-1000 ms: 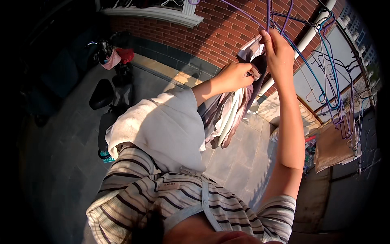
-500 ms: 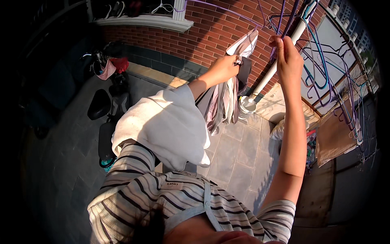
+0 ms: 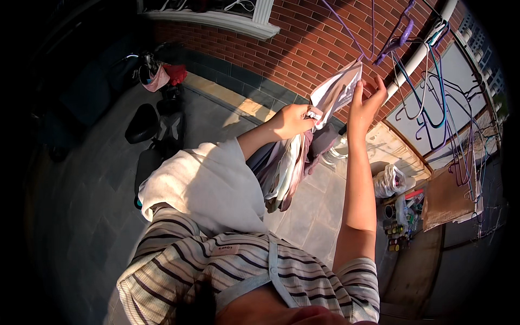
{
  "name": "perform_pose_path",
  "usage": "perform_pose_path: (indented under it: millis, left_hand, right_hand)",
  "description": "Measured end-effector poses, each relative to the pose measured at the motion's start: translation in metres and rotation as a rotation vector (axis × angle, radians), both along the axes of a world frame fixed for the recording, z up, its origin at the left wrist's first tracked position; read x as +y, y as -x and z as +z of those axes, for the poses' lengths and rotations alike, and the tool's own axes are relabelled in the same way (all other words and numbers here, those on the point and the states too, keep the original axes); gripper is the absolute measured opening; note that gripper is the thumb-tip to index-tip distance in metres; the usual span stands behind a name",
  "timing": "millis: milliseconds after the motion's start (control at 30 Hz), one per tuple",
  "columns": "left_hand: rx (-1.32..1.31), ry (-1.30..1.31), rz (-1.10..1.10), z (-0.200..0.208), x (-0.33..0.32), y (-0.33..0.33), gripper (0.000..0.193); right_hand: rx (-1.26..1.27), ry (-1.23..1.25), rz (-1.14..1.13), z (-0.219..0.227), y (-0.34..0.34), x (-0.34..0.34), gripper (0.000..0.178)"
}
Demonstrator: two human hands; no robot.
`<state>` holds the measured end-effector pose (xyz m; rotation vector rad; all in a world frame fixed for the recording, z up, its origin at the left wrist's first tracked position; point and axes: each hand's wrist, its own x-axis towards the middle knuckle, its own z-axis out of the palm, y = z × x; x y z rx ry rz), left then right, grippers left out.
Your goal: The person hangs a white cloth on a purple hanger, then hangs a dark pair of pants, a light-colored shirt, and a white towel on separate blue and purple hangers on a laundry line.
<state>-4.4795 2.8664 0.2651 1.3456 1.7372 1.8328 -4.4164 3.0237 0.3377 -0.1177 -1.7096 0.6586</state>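
Note:
My left hand (image 3: 295, 121) is closed on a pale pink cloth (image 3: 337, 91), which rises to a point under a purple hanger (image 3: 355, 37). Below that hand hangs a bunch of garments (image 3: 287, 173) in grey, white, pink and mauve. A white cloth (image 3: 208, 184) lies draped over my left forearm. My right hand (image 3: 368, 103) is raised beside the pink cloth, its fingers apart and the thumb close to the cloth's edge. Whether the thumb touches the cloth I cannot tell.
Several empty hangers (image 3: 433, 92) hang by a white pole (image 3: 420, 57) on the right. A brick wall (image 3: 246, 46) stands ahead. On the left is a scooter (image 3: 162, 116). Bagged items (image 3: 389, 181) and a cardboard sheet (image 3: 452, 197) are at the right.
My right hand has come down and left, from among the hangers to beside the pink cloth. Its fingers have spread. My left hand keeps its grip, with the cloth now more spread out.

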Motion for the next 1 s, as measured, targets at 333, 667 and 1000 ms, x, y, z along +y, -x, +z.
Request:
perform_pose_path:
  millis: [333, 667, 1000]
  left_hand:
    - [0.115, 0.119, -0.024, 0.000, -0.025, -0.008, 0.025]
    - [0.095, -0.157, 0.047, 0.040, 0.004, 0.019, 0.025]
    - [0.467, -0.171, 0.405, 0.078, 0.069, 0.056, 0.020]
  right_hand:
    - [0.005, -0.678, -0.305, 0.048, 0.066, 0.005, 0.045]
    - [-0.309, -0.503, -0.113, 0.063, 0.062, 0.014, 0.029]
    - [-0.236, -0.347, 0.160, 0.076, 0.009, -0.016, 0.030]
